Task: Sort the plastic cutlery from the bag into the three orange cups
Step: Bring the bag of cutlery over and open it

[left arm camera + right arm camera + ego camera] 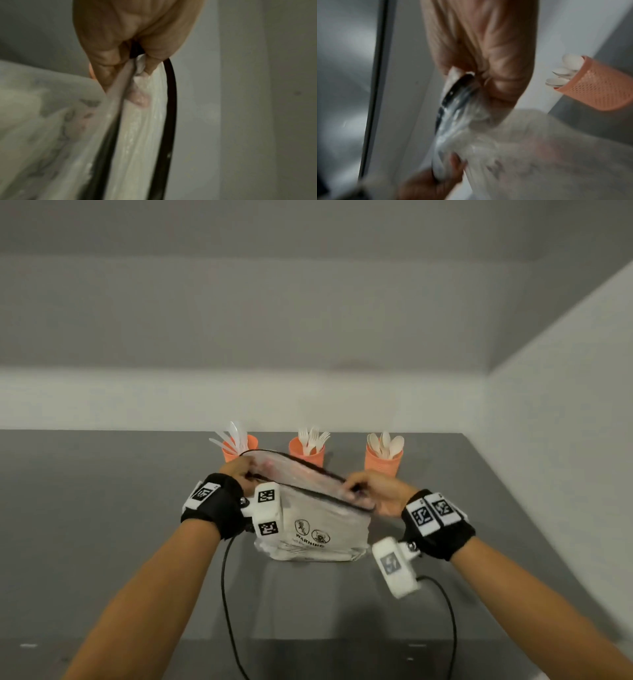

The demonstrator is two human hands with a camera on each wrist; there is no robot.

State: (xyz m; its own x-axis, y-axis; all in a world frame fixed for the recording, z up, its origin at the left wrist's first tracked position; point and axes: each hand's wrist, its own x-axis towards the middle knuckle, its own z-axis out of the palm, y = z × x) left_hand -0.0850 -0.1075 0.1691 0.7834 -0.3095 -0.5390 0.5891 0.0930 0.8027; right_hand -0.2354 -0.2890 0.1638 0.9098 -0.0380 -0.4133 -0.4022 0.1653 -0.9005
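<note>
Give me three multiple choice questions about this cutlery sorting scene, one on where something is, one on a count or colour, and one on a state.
1. Where do the spoons stand?
A. rightmost cup
B. middle cup
C. leftmost cup

2. How many orange cups are on the table?
A. two
B. three
C. four

3. What are the hands doing with the bag?
A. resting flat on it
B. hanging clear of it
C. each pinching its black-edged top

Answers: 1 A, the rounded bowls rise from the rightmost cup. 2 B, three stand in a row behind the bag. 3 C, the left hand and right hand grip opposite ends of the rim.
</note>
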